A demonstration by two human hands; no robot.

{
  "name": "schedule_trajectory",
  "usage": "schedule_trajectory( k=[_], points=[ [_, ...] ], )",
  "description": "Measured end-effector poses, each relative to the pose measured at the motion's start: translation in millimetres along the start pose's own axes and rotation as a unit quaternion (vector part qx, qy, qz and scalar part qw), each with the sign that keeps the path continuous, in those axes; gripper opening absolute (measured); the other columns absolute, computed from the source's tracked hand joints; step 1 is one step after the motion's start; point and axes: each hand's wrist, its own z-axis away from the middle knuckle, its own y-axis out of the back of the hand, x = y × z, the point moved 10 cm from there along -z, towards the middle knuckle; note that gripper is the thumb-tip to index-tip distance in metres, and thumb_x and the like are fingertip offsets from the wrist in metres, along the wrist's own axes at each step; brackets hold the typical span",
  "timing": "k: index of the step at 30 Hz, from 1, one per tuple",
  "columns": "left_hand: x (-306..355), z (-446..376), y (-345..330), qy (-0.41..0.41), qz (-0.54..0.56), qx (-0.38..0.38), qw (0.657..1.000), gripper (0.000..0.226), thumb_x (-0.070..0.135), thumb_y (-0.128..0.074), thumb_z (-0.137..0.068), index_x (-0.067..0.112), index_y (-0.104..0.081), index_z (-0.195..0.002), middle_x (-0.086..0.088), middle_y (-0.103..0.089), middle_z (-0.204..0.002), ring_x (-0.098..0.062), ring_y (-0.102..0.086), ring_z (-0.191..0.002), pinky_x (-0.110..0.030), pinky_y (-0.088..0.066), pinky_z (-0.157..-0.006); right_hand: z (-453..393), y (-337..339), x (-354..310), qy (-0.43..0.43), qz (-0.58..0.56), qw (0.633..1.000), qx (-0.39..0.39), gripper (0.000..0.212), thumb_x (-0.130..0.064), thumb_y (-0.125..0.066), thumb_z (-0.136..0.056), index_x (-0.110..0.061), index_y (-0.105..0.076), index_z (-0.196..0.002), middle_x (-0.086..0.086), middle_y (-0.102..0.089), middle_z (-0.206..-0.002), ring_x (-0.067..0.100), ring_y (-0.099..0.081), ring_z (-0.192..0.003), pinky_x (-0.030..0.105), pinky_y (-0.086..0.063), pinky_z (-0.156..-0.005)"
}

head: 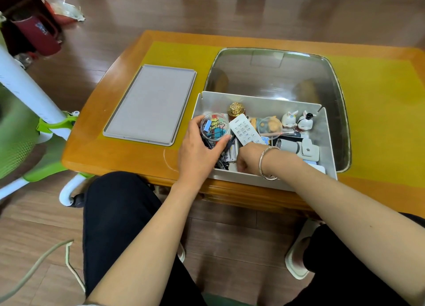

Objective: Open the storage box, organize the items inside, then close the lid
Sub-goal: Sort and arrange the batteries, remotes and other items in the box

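1. Storage box (271,179), white and open-topped, sits at the near edge of the wooden table (110,154), with both hands reaching into it.
2. Its grey lid (150,103) lies flat on the table, beyond and to the left of the left hand (197,151).
3. Left hand grips a clear round tub of coloured binder clips (215,125), thumb and fingers curled round its rim, at the box's left end.
4. Right hand (249,158) is dug in low at the near wall, just right of the left hand; its fingers are hidden among the clutter, so whether it holds anything cannot be told. A silver bangle (266,163) circles the wrist.
5. White remote control (246,128) lies tilted just beyond the right hand; its button labels are too small to read.
6. Beyond the right hand stand a gold-capped bottle (236,109), a clear round lid (270,125) and two small rabbit figurines (297,119).
7. Dark small items beneath the left hand are hard to make out.
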Motion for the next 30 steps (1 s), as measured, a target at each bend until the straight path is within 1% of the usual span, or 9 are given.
schedule_trajectory(
  k=[4, 6, 8, 12, 17, 21, 24, 28, 30],
  points=[
    [2.6, -0.7, -1.0, -0.007, -0.005, -0.007, 1.000, 0.069, 0.052, -0.071, -0.077, 0.024, -0.040, -0.132, 0.005, -0.053, -0.128, -0.007, -0.054, -0.114, -0.024, -0.057, -0.079, 13.2, 16.9, -0.8, 0.037, -0.122, 0.990, 0.064, 0.012, -0.023, -0.069, -0.083, -0.016, -0.075, -0.090, -0.011, -0.069, -0.075, 0.000, -0.053, -0.062, 0.010, -0.035, -0.059],
    [3.3, -0.7, -1.7, -0.009, -0.011, -0.011, 1.000, 0.070, 0.051, -0.071, -0.077, 0.023, -0.040, -0.134, 0.004, -0.053, -0.129, -0.008, -0.053, -0.116, -0.026, -0.056, -0.081, 23.6, 23.9, 5.2, 0.033, -0.204, 0.973, 0.106, 0.010, -0.022, -0.074, -0.079, -0.015, -0.076, -0.086, -0.022, -0.058, -0.051, -0.007, -0.053, -0.052, 0.003, -0.035, -0.050],
    [3.7, -0.8, -3.5, -0.008, -0.014, -0.019, 1.000, 0.070, 0.049, -0.072, -0.078, 0.023, -0.040, -0.135, 0.004, -0.053, -0.130, -0.009, -0.052, -0.117, -0.026, -0.055, -0.083, 35.3, 25.9, 16.6, 0.019, -0.286, 0.948, 0.141, 0.008, -0.021, -0.075, -0.078, -0.015, -0.075, -0.083, -0.022, -0.056, -0.044, -0.008, -0.053, -0.045, 0.003, -0.038, -0.045],
    [13.5, 1.9, -16.3, -0.027, -0.028, -0.051, 0.998, 0.071, 0.043, -0.074, -0.079, 0.025, -0.038, -0.137, 0.004, -0.050, -0.133, -0.009, -0.049, -0.122, -0.020, -0.050, -0.083, 59.9, 25.6, 51.9, -0.029, -0.428, 0.877, 0.217, 0.002, -0.019, -0.074, -0.079, -0.021, -0.073, -0.080, -0.004, -0.062, -0.050, 0.008, -0.048, -0.035, 0.020, -0.044, -0.037],
    [34.2, 11.5, -47.2, -0.042, -0.007, -0.110, 0.993, 0.071, 0.041, -0.075, -0.079, 0.025, -0.038, -0.138, 0.006, -0.050, -0.135, -0.009, -0.048, -0.122, -0.032, -0.053, -0.092, 81.1, 28.9, 88.6, -0.052, -0.551, 0.773, 0.310, 0.008, -0.010, -0.072, -0.080, -0.010, -0.072, -0.088, 0.005, -0.063, -0.052, 0.009, -0.050, -0.033, 0.019, -0.042, -0.033],
    [40.9, 15.2, -62.0, -0.055, -0.029, -0.136, 0.989, 0.071, 0.046, -0.073, -0.079, 0.024, -0.040, -0.137, 0.005, -0.051, -0.134, -0.012, -0.050, -0.121, -0.036, -0.052, -0.093, 87.8, 28.5, 99.0, -0.055, -0.559, 0.756, 0.338, 0.013, -0.008, -0.071, -0.081, -0.021, -0.072, -0.082, 0.000, -0.065, -0.051, 0.010, -0.050, -0.032, 0.017, -0.038, -0.032],
    [37.6, 14.0, -62.4, -0.048, -0.036, -0.138, 0.989, 0.072, 0.047, -0.073, -0.079, 0.025, -0.039, -0.138, 0.005, -0.051, -0.135, -0.012, -0.051, -0.121, -0.036, -0.053, -0.092, 93.9, 29.3, 104.6, -0.063, -0.558, 0.739, 0.373, 0.007, -0.008, -0.069, -0.083, -0.013, -0.072, -0.086, -0.001, -0.065, -0.051, 0.010, -0.046, -0.029, 0.015, -0.035, -0.033],
    [38.7, 15.6, -61.9, -0.054, -0.038, -0.142, 0.988, 0.072, 0.050, -0.072, -0.078, 0.026, -0.039, -0.137, 0.007, -0.052, -0.135, -0.011, -0.052, -0.120, -0.035, -0.054, -0.090, 100.9, 42.1, 91.7, -0.022, -0.553, 0.732, 0.397, 0.013, -0.009, -0.065, -0.085, -0.019, -0.073, -0.086, 0.006, -0.068, -0.060, 0.010, -0.045, -0.033, 0.017, -0.037, -0.033],
    [41.0, 16.3, -61.2, -0.061, -0.044, -0.140, 0.987, 0.072, 0.051, -0.072, -0.078, 0.026, -0.040, -0.137, 0.006, -0.052, -0.134, -0.011, -0.053, -0.119, -0.035, -0.055, -0.088, 103.5, 48.3, 85.7, -0.007, -0.557, 0.725, 0.405, 0.018, -0.008, -0.065, -0.085, -0.024, -0.072, -0.080, -0.001, -0.068, -0.058, 0.007, -0.047, -0.036, 0.016, -0.037, -0.033]
  ],
)
